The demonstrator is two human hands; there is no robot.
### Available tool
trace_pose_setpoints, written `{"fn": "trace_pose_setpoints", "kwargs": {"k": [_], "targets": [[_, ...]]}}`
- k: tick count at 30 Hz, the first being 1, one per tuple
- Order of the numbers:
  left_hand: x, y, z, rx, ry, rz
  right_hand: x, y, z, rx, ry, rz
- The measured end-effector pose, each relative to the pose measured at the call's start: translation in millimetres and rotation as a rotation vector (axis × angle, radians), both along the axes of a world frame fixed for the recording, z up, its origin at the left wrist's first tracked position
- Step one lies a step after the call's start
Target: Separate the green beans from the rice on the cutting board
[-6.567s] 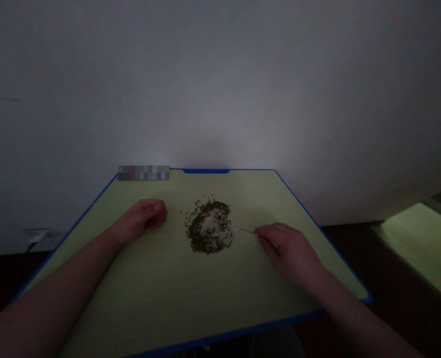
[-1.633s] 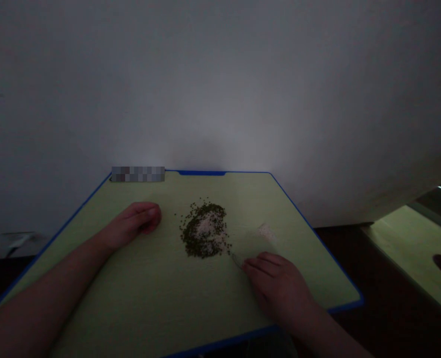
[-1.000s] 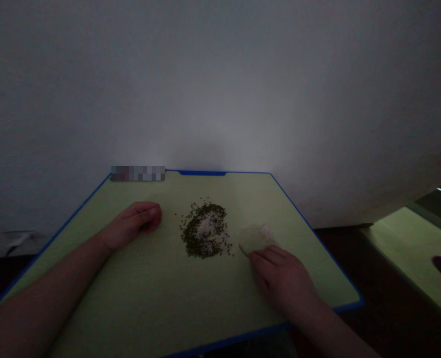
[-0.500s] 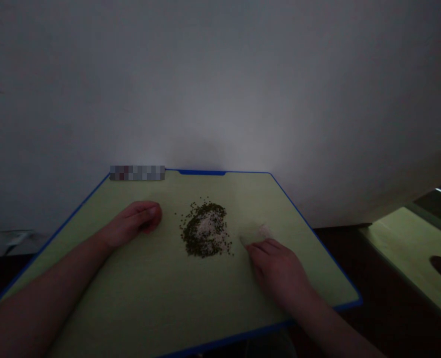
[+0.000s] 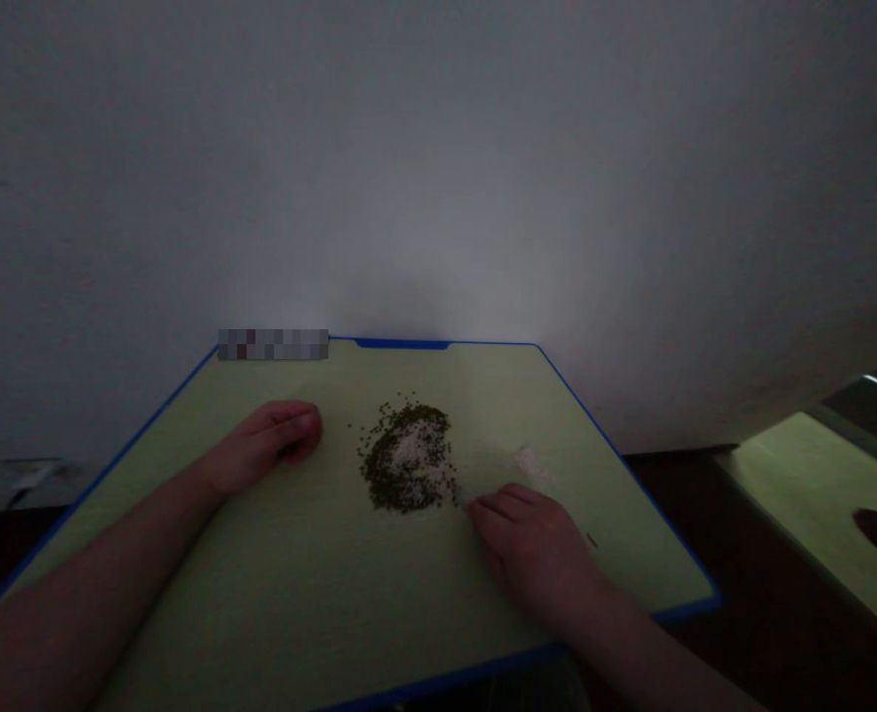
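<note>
Dim light covers a smooth pale-green desk with blue edging, set against a plain wall. At its centre lies the mixed pile of small round green beans and white grains, with a separated white patch to its right. The right hand, fingers curled, apparently pinching a thin tool at the pile's edge, could scatter loose beans into that patch; the left hand rests loosely fisted, holding nothing visible.

A dim classroom-like room, by the look of it. A green desk with blue edging stands against a bare white wall, and a second matching desk sits to the right.
</note>
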State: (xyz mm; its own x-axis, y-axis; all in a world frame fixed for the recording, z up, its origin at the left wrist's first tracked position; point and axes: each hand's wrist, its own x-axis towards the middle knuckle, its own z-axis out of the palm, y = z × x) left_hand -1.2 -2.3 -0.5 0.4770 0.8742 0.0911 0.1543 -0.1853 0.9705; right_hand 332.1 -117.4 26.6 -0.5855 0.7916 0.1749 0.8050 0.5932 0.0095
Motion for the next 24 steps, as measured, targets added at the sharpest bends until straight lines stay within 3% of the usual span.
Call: {"fn": "trace_pose_setpoints", "kwargs": {"k": [4, 12, 19, 24], "targets": [[1, 0, 0.0, 0.003, -0.008, -0.002, -4, 3, 0.4, -0.014, -0.051, -0.042], [2, 0, 3.2, 0.025, 0.055, 0.008, 5, 7, 6.3, 0.000, -0.114, -0.269], [1, 1, 2.2, 0.005, 0.051, -0.005, -10, -1, 5.2, -0.027, -0.120, -0.076], [0, 1, 1.3, 0.021, 0.066, 0.001, -22, 8, 6.9, -0.064, -0.162, -0.111]]}}
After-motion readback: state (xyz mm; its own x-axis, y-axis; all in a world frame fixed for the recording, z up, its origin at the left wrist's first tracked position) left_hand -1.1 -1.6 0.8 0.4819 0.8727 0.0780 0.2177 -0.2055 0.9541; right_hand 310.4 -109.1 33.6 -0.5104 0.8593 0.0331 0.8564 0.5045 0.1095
